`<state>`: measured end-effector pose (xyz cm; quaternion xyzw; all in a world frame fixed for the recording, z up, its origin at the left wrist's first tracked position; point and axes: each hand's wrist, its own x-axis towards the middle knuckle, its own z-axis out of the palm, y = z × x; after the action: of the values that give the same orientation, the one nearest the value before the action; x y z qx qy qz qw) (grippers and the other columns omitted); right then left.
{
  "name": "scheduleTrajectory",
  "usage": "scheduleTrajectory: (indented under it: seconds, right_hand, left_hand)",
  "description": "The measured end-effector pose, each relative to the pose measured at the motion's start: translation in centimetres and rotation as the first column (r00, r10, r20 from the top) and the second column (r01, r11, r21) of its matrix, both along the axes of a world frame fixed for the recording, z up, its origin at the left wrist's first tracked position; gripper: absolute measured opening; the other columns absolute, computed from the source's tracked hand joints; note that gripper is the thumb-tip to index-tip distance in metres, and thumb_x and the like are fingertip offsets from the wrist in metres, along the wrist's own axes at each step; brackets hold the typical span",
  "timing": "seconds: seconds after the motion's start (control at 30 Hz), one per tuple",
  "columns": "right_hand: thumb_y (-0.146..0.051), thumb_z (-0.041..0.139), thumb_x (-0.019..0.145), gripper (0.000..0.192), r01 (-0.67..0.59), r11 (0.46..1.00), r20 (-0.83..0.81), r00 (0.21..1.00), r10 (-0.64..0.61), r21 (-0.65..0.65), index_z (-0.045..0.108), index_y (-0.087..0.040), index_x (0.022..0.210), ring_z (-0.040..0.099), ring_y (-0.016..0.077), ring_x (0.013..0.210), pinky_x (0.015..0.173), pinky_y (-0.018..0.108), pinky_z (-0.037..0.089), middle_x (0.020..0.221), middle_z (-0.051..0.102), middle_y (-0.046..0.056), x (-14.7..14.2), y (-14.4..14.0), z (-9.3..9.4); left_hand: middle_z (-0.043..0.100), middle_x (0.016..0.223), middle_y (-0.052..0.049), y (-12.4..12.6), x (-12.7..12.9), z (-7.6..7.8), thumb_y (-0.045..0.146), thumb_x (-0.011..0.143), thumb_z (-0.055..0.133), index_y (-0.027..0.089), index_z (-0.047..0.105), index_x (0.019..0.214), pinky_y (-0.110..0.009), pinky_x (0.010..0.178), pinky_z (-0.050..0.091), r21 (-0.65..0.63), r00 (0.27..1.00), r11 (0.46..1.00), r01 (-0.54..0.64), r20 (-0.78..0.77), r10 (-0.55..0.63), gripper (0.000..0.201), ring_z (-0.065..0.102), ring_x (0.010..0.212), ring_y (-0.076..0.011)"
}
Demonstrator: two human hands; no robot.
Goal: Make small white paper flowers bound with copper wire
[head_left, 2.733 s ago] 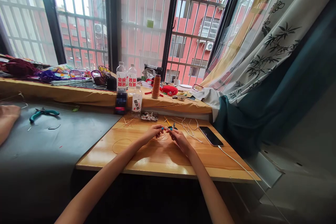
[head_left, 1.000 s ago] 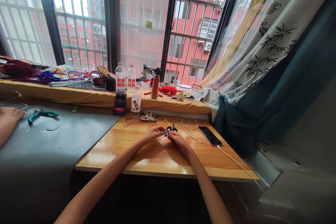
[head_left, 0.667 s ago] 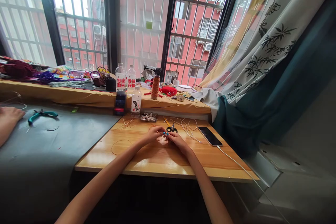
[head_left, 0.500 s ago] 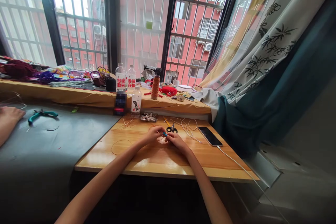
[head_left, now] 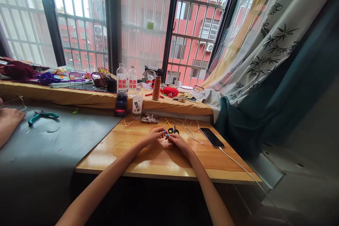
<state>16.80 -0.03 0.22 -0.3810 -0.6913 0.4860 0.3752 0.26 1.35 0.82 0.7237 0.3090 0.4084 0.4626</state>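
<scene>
My left hand [head_left: 156, 135] and my right hand [head_left: 178, 141] meet over the middle of the wooden table. Both are closed, thumbs and fingertips pinched nearly together on a thin thread, with a small pale bit between them too tiny to make out. Loose loops of reddish-brown thread [head_left: 122, 142] lie on the wood left of my hands, and more strands show under the fingers. Just beyond the fingertips rest black-handled scissors [head_left: 173, 130]. White cords [head_left: 191, 133] curl on the wood to the right of them.
A charging phone [head_left: 212, 137] lies at the right. Behind stand a water bottle [head_left: 137, 104], a tray of small parts [head_left: 150, 118] and a thread spool [head_left: 156, 88]. On the grey surface at left are pliers [head_left: 43, 116] and another person's hand [head_left: 12, 118].
My fingertips have shifted slightly and drawn a little apart, and a pale bit now shows between them. At the far left, the other person's hand has moved a little.
</scene>
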Motion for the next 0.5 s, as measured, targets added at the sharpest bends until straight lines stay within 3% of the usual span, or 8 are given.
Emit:
scheduleTrajectory:
  seconds: [0.2, 0.5]
  right_hand:
    - [-0.051, 0.053, 0.063, 0.037, -0.002, 1.000, 0.034, 0.999, 0.002, -0.009, 0.053, -0.014, 0.062, 0.035, 0.0069, 0.049, 0.048, 0.022, 0.021, 0.056, 0.046, -0.002, -0.01, -0.13, 0.02]
    - [-0.052, 0.051, 0.065, 0.039, -0.067, 0.998, 0.079, 0.995, 0.065, 0.016, 0.058, -0.013, 0.072, 0.030, 0.0069, 0.048, 0.049, 0.023, 0.019, 0.052, 0.039, -0.004, 0.00, -0.50, 0.27]
  left_hand:
    - [0.054, 0.068, -0.001, 0.10, -0.15, -0.04, 0.032, 0.066, 0.055, 0.010, 0.055, 0.084, -0.020, 0.056, 0.034, -0.161, 0.997, 0.987, 0.025, 0.078, -0.013, 0.028, 0.044, 0.057, -0.0071]
    - [0.055, 0.066, -0.001, 0.36, -0.22, -0.28, 0.030, 0.065, 0.057, 0.010, 0.057, 0.079, -0.020, 0.054, 0.033, -0.118, 0.997, 0.992, 0.036, 0.069, -0.028, 0.025, 0.044, 0.056, -0.0076]
